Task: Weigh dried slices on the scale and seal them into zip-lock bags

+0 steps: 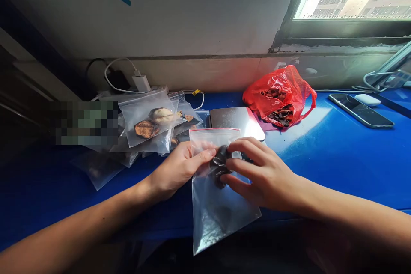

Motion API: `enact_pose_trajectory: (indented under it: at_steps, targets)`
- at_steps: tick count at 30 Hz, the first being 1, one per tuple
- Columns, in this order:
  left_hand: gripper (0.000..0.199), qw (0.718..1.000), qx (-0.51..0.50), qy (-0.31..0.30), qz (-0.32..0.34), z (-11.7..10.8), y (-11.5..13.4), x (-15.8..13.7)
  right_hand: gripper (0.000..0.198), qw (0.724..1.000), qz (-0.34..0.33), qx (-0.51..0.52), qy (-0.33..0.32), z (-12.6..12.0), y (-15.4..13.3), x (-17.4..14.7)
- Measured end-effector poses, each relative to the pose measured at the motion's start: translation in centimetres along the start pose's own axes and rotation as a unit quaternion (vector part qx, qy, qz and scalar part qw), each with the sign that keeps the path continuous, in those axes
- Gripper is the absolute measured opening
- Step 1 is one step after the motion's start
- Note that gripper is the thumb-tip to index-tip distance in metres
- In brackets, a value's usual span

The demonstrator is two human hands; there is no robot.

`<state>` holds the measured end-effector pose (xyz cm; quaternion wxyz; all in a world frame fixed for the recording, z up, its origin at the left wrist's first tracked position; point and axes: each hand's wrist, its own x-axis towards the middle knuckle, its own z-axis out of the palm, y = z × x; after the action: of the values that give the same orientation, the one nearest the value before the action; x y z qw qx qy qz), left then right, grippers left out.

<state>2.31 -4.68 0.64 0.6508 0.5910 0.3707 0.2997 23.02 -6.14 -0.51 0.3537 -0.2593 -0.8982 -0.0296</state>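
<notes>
A clear zip-lock bag (pixel 221 218) with a red line along its top hangs tilted in front of me, over the desk's front edge. My left hand (pixel 188 162) pinches its left side, thumb in front and fingers behind. The curled fingers of my right hand (pixel 257 171) press on dark, shiny dried pieces (pixel 221 160) in the upper middle of the bag. These pieces seem to be inside, behind the plastic, and my fingers partly cover them. Just behind the bag lies a flat silver-topped plate (pixel 236 120), which looks like a scale.
Several filled zip-lock bags (pixel 147 113) with dried slices lie piled at the left on the blue desk (pixel 321 171). A red plastic bag (pixel 282 94) with dark dried pieces sits at the back. A phone (pixel 361 110), a white case (pixel 367 100), a charger (pixel 141 82) and cables are around.
</notes>
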Motion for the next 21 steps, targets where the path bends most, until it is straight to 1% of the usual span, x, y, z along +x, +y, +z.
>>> enact_pose_trajectory:
  at_steps: [2, 3, 5, 6, 7, 8, 9, 10, 11, 13, 15, 18, 21]
  targets:
    - [0.03, 0.999, 0.048, -0.011, 0.005, -0.5, 0.5, -0.1, 0.009, 0.999, 0.031, 0.025, 0.034, -0.1, 0.6, 0.0]
    - [0.031, 0.997, 0.078, -0.013, 0.009, -0.7, 0.8, -0.2, 0.014, 0.996, 0.059, 0.039, 0.06, -0.2, 1.0, 0.1]
    - [0.028, 0.992, 0.127, -0.01, 0.022, -0.9, 1.4, -0.3, 0.03, 0.981, 0.141, 0.085, 0.105, -0.4, 1.6, 0.3]
    - [0.027, 0.989, 0.142, -0.006, 0.033, -0.9, 1.6, -0.4, 0.035, 0.968, 0.192, 0.125, 0.102, -0.5, 1.9, 0.5]
    - [0.026, 0.988, 0.149, 0.0, 0.043, -0.9, 1.8, -0.4, 0.034, 0.951, 0.243, 0.175, 0.08, -0.7, 2.1, 0.6]
    - [0.026, 0.987, 0.15, 0.007, 0.053, -0.9, 1.9, -0.4, 0.029, 0.928, 0.29, 0.228, 0.047, -0.8, 2.2, 0.8]
    - [0.025, 0.987, 0.149, 0.016, 0.064, -0.9, 1.9, -0.5, 0.025, 0.904, 0.325, 0.278, 0.012, -0.9, 2.2, 0.9]
    - [0.025, 0.986, 0.149, 0.022, 0.069, -1.0, 1.8, -0.5, 0.026, 0.882, 0.347, 0.319, -0.014, -1.1, 2.2, 1.0]
    - [0.025, 0.987, 0.144, 0.023, 0.069, -1.1, 1.6, -0.5, 0.031, 0.866, 0.357, 0.35, -0.025, -1.2, 2.2, 1.0]
    - [0.027, 0.99, 0.127, 0.015, 0.062, -1.6, 1.3, -0.5, 0.035, 0.85, 0.358, 0.386, -0.01, -1.5, 2.0, 1.1]
    - [0.032, 0.992, 0.111, 0.025, 0.062, -2.1, 1.1, -0.6, 0.035, 0.851, 0.351, 0.391, 0.011, -1.6, 1.9, 1.1]
    - [0.029, 0.981, 0.128, 0.1, 0.101, -2.6, 1.3, -0.7, 0.034, 0.865, 0.346, 0.363, 0.035, -1.5, 2.2, 1.1]
    - [0.024, 0.965, 0.172, 0.154, 0.127, -2.6, 1.8, -0.7, 0.025, 0.869, 0.339, 0.354, 0.076, -1.2, 2.5, 1.1]
